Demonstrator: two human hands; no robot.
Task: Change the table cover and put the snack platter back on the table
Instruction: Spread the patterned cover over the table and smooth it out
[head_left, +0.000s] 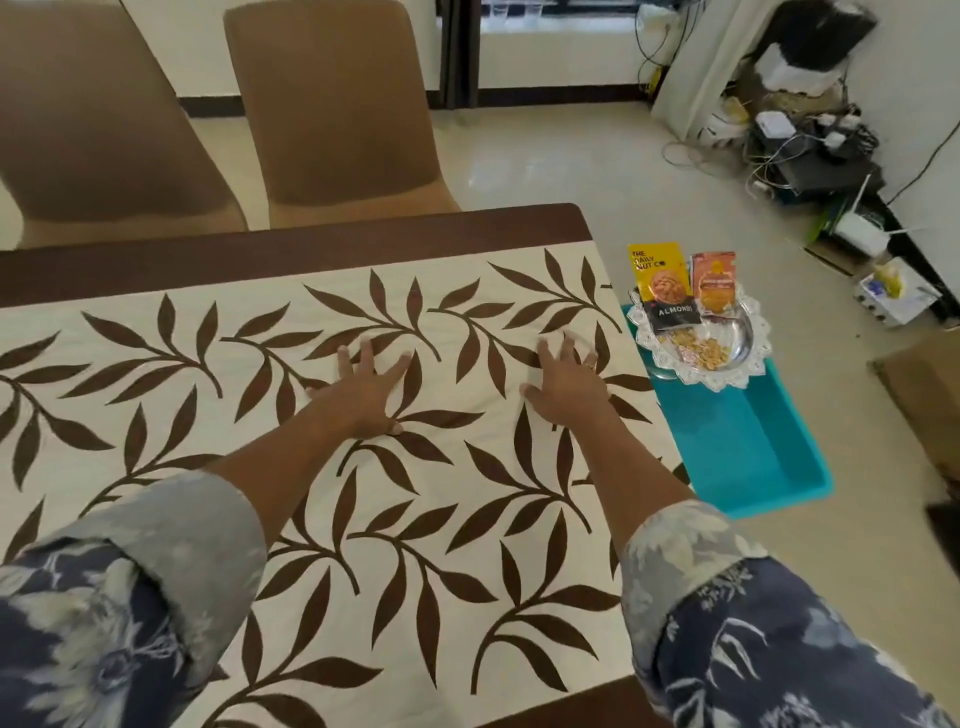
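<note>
One table cover (441, 519) lies spread over the table (311, 244). It is a cream cloth printed with brown leafy sprigs, and it looks smooth apart from a few soft creases near the hands. A strip of the table's dark brown top shows along the far edge. Two hands rest on the cloth. Both the left hand (363, 387) and the right hand (566, 384) are palm down with fingers spread wide, flat on the fabric and holding nothing. Two rolled sleeves (130, 597) in blue floral cloth cover the forearms. Behind the table stand two chairs (337, 104) with plain tan covers and rounded backs. The one snack platter (761, 338) is off the table, down by its right edge. It is a shiny round metal dish with a white lacy rim, and it sits at the far end of one turquoise plastic tub (748, 447) on the pale tiled floor. Two packets stand in the platter, a yellow and black almond packet (662, 286) and an orange packet (717, 283). A small heap of loose nuts (701, 351) lies beside them.
</note>
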